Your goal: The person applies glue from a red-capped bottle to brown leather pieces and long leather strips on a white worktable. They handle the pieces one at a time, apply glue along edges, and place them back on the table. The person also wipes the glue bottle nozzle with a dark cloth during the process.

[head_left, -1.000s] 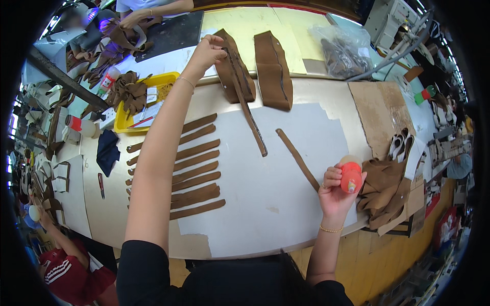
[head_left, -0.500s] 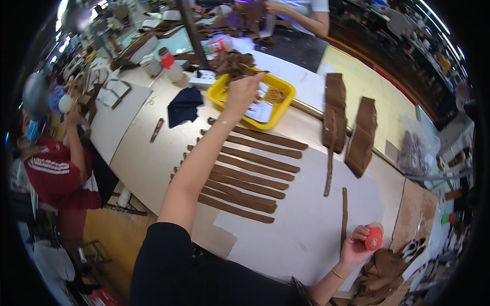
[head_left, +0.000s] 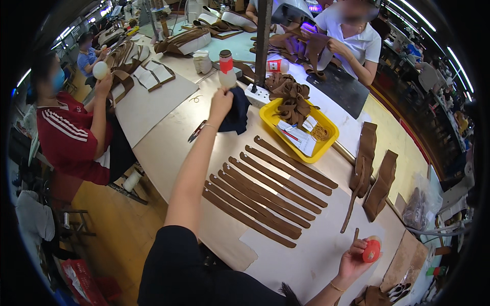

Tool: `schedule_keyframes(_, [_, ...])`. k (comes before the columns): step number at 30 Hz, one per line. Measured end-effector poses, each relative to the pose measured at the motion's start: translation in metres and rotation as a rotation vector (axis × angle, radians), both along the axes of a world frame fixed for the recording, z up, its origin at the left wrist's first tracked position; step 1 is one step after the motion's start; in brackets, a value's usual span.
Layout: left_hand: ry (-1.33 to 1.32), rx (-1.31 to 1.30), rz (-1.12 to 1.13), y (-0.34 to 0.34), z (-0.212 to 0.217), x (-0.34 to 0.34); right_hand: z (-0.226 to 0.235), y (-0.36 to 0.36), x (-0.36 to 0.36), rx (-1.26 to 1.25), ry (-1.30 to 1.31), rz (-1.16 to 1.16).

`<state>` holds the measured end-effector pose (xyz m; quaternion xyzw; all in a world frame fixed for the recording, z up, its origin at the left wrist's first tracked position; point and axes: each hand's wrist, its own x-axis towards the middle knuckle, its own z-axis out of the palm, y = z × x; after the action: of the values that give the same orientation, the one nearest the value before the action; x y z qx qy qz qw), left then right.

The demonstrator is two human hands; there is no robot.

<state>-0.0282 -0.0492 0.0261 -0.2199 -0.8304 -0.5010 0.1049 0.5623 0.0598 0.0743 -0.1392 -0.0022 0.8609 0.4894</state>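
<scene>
My left hand [head_left: 221,103] is stretched out over the navy cloth [head_left: 237,113], close to the base of an upright white bottle [head_left: 226,70] with a red band and dark cap. Its fingers are mostly hidden behind the back of the hand, so contact with the bottle or cloth is unclear. At lower right, my right hand [head_left: 352,259] is closed around a red-and-pale bottle [head_left: 371,251], tilted, its red end facing me. One narrow brown strip [head_left: 356,234] shows just behind this hand. Several similar brown strips [head_left: 275,191] lie side by side across the table between my hands.
A yellow basket [head_left: 322,153] holds brown pieces, papers and rubber bands. Beside it are a white power strip [head_left: 256,95] and a dark post [head_left: 263,43]. A cutter [head_left: 196,131] lies left of my forearm. Wide brown pieces [head_left: 380,186] lie right. Co-workers sit left and across.
My left hand has left the yellow basket and moved left to the white bottle and navy cloth. The view has shifted. My right hand still holds the red-and-pale bottle.
</scene>
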Motion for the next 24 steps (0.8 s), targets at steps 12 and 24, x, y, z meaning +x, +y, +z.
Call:
schedule_keyframes(12, [-0.674,0.868,-0.904,0.004,0.217,0.202,0.048,0.009,-0.019,0.180,0.133,0.097])
schedule_keyframes(24, [-1.595,0.284,-1.244,0.028,0.113,0.391,0.068,-0.003,-0.009,0.188,-0.020,0.019])
